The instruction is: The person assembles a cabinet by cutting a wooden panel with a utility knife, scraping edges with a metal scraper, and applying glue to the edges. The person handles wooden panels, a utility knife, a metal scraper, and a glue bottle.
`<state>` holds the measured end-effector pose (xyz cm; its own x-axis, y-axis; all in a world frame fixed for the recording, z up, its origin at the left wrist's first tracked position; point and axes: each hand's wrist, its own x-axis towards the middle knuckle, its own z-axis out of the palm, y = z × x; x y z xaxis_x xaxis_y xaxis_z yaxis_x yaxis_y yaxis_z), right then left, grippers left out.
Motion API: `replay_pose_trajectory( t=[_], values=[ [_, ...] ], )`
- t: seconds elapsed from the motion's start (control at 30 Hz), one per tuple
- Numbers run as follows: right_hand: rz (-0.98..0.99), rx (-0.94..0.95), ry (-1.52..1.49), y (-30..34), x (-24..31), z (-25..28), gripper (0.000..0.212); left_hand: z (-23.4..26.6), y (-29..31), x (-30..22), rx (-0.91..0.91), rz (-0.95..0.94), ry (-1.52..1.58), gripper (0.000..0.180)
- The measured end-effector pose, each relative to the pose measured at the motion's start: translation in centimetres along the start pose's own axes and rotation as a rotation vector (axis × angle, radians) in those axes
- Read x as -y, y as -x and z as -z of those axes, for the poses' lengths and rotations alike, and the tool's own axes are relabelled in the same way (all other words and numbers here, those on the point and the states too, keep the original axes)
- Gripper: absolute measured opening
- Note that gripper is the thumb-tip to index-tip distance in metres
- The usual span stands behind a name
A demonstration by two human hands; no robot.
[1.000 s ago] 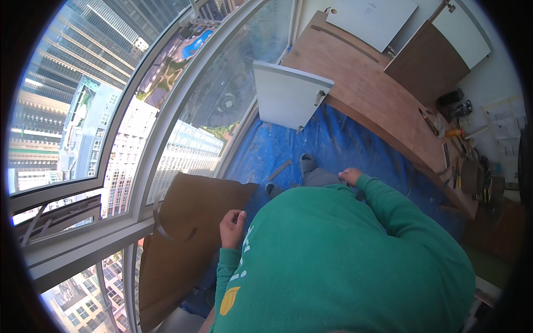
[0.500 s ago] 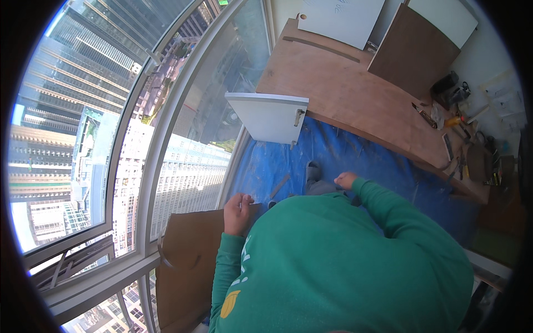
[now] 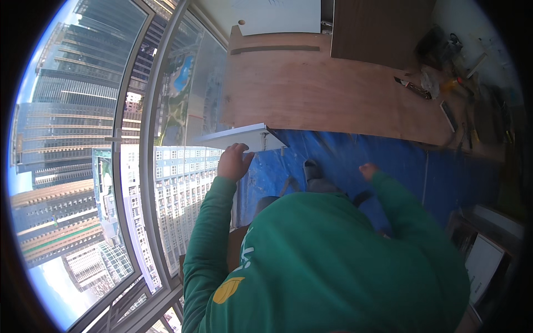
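Observation:
My left hand [image 3: 234, 162] is raised beside the window, thumb apart from loosely bent fingers, with nothing seen in it. Just beyond the fingertips stands a white cabinet panel [image 3: 236, 135] with metal fittings at its right end; whether the hand touches it I cannot tell. My right hand [image 3: 367, 171] hangs above the blue floor sheet [image 3: 344, 150], fingers curled in and nothing visible in them. The long wooden worktop [image 3: 288, 89] lies ahead of both hands.
A wood strip [image 3: 275, 49], a dark brown board [image 3: 377, 28] and a white board [image 3: 277, 16] are on the worktop. A utility knife [image 3: 412, 87] and several tools lie at its right. Tall windows [image 3: 150, 83] run along the left.
My body and view have turned and moved closer to the worktop. My left hand has reached forward to the white panel, its fingers opening. My right hand has swung slightly right.

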<state>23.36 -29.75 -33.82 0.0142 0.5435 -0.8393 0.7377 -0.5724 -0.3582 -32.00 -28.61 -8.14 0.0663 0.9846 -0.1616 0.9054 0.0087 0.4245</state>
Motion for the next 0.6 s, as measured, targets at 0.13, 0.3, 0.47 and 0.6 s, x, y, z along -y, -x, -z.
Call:
replay_pose_trajectory(
  t=[0.13,0.3,0.47,0.6],
  values=[
    [0.129,-0.068,0.118,-0.1,-10.0,-3.7,0.043,-1.9,-6.2,1.5,0.094,0.054,-0.295,0.07],
    [0.236,-0.149,0.369,3.4,-18.8,-11.9,0.045,-3.7,-8.5,2.9,0.206,0.03,-0.442,0.079],
    [0.006,0.015,0.293,8.4,-17.0,-14.6,0.054,-4.8,-10.1,4.3,0.334,-0.016,-0.514,0.05],
    [-0.072,-0.055,0.039,11.3,-11.9,-15.3,0.051,-5.5,-9.8,6.4,0.466,-0.092,-0.508,0.043]
  ],
)
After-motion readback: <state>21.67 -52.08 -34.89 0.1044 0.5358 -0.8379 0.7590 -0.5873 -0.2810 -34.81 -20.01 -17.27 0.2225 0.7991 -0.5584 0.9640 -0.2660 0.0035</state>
